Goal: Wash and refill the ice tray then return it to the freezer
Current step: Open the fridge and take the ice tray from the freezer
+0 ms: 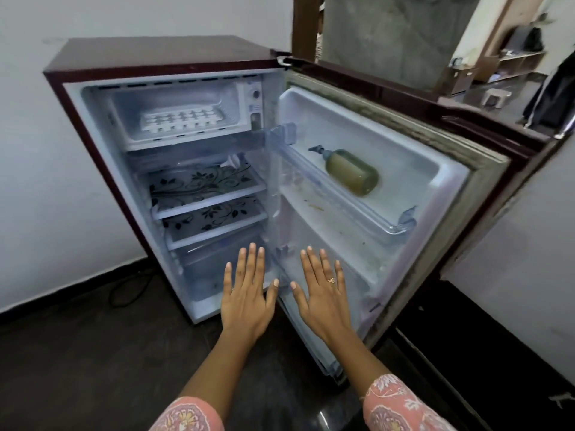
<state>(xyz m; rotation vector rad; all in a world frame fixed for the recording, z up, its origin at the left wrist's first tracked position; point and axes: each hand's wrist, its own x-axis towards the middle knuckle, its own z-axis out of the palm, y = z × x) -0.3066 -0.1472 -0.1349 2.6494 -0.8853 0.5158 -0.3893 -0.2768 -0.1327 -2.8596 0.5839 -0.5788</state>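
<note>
Ice tray (179,121) sat in freezer (199,94), 11 o'clock | left hand (247,301), right hand (323,303) spread flat, empty | door sticker (375,307) unreadable

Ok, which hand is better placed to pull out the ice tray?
Probably left. The left hand, open and empty, hovers before the cabinet, below the ice tray in the freezer; the right hand, also open, sits further over, toward the door.
</note>
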